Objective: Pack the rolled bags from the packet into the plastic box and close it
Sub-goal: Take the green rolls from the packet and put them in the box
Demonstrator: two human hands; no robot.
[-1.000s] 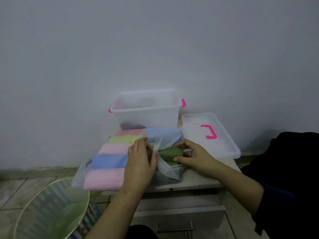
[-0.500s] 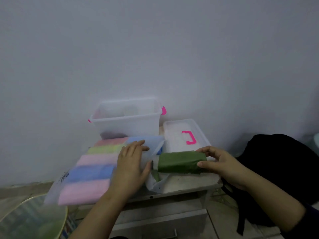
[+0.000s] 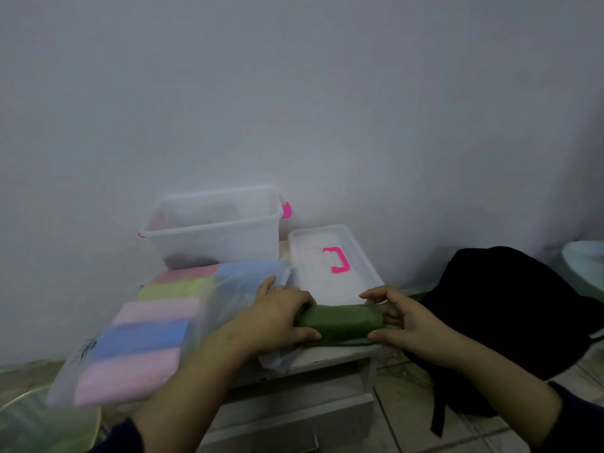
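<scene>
Green roll (image 3: pixel 340 320) at lower centre; pink, blue, yellow-green rolls in the clear packet (image 3: pixel 137 335) at left; clear box (image 3: pixel 212 230) with pink clips.

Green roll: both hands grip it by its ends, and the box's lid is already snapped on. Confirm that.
Not quite. In the head view the lid lies beside the open plastic box, not on it. The left hand and right hand do grip the green roll by its ends.

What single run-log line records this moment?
step: green roll out of packet | left hand: grips roll | right hand: grips roll | box: open
</scene>
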